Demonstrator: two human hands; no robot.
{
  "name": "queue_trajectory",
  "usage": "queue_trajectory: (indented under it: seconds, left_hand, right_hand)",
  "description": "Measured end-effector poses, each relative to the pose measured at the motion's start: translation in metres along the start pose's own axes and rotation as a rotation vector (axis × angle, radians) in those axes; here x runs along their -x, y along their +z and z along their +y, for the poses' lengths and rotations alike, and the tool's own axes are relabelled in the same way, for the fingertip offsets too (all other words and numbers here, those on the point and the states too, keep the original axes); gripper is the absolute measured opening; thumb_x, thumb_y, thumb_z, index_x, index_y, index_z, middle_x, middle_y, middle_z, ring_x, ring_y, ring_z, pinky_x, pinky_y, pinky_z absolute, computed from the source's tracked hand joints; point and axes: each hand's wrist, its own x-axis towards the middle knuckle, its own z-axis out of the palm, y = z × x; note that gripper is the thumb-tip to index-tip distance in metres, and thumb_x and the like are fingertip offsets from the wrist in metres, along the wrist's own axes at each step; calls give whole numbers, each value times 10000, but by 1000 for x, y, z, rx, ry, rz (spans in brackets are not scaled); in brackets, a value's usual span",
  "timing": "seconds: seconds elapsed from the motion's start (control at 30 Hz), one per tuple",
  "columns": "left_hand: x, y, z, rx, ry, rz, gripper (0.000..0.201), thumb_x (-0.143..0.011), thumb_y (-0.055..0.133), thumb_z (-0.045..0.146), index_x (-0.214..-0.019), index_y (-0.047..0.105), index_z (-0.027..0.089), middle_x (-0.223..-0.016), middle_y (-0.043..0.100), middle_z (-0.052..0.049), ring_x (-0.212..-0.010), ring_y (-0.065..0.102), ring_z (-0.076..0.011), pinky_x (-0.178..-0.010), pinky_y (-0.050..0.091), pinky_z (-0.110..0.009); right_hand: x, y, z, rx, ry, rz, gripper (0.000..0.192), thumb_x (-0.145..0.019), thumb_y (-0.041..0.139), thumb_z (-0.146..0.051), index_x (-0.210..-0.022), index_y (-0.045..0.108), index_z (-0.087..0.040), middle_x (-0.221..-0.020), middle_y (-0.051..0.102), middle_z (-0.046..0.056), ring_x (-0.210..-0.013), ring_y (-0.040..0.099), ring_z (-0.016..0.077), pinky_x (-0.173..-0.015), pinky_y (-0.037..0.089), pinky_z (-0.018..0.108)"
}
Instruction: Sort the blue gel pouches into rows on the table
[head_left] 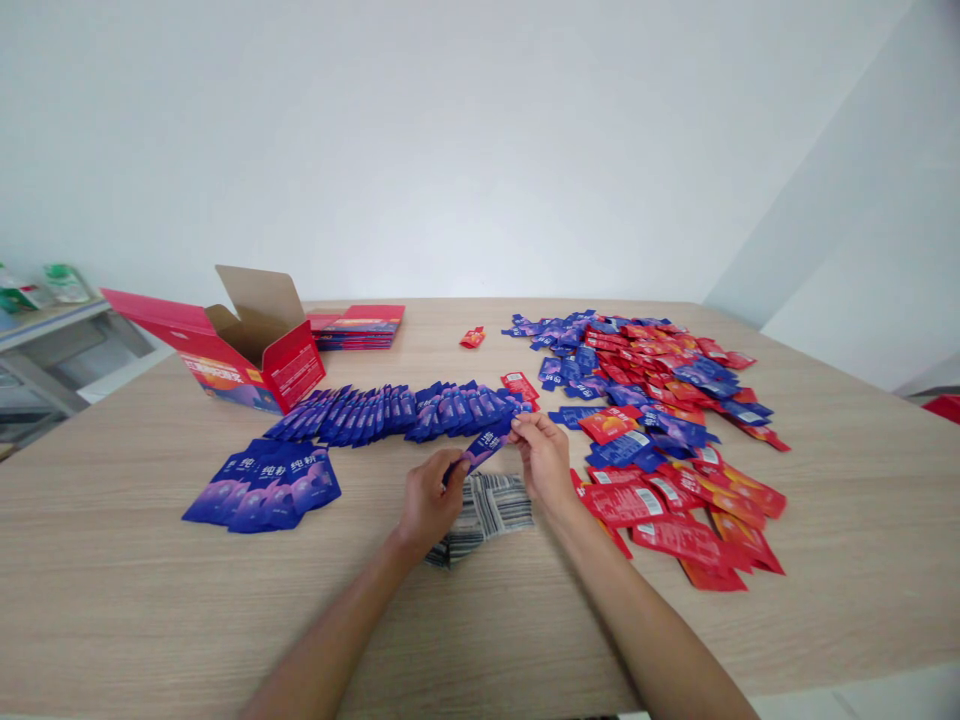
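Between my two hands is a blue and purple sachet (486, 446) with white lettering. My left hand (433, 505) is closed on its left end, and my right hand (541, 452) pinches its right end. Below it a striped grey cloth (491, 510) lies on the table, partly hidden by my left hand. Just beyond the hands, a long row of overlapping blue sachets (390, 412) stretches leftward. Nearer on the left lies a fanned group of blue sachets (262, 485), printed sides up. A red sachet (519, 386) lies behind my right hand.
A red carton (225, 350) stands with flaps up at the left, beside a stack of flat red packages (360, 328). To the right spreads a mixed pile of red and blue sachets (660, 380). One small red sachet (472, 338) lies alone near the wall.
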Motion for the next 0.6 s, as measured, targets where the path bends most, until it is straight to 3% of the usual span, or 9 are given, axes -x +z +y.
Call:
queue_trajectory:
  seconds: [0.1, 0.27, 0.33, 0.47, 0.6]
  left_hand:
    - [0, 1, 5, 39, -44, 4, 229, -914, 574, 361, -887, 725, 191, -799, 727, -31, -734, 666, -161, -680, 510, -254]
    - [-3, 5, 14, 337, -408, 44, 419, -808, 640, 560, -880, 697, 151, -679, 629, -9, -515, 561, -132, -418, 471, -236]
    - [-5, 5, 16, 437, -491, 37, 480, -763, 669, 609, -886, 670, 145, -659, 610, 3, -464, 525, -116, -375, 454, -234]
    - [-5, 5, 17, 547, -530, 20, 545, -716, 704, 663, -874, 635, 145, -619, 600, 12, -451, 529, -114, -367, 444, -223]
    - [-3, 8, 17, 529, -507, -5, 556, -718, 702, 681, -849, 642, 143, -599, 589, 13, -447, 536, -116, -368, 450, -223]
  right_hand:
    - [1, 1, -2, -49, 20, 7, 136, -585, 802, -243, -636, 680, -207, -543, 588, -41, -525, 535, 115, -528, 453, 246]
    - [7, 6, -2, -111, 42, -5, 198, -652, 824, -356, -730, 721, -205, -613, 631, -26, -539, 555, 100, -522, 476, 226]
    - [8, 7, -2, -141, 45, -1, 275, -697, 809, -454, -776, 744, -198, -656, 661, -5, -576, 584, 110, -550, 501, 235]
    - [7, 7, -1, -87, 52, -14, 334, -655, 861, -488, -756, 711, -207, -678, 658, -14, -606, 587, 124, -569, 492, 252]
    - [7, 4, 2, 37, 1, -35, 360, -627, 889, -474, -690, 654, -208, -600, 565, -56, -547, 475, 103, -550, 400, 250]
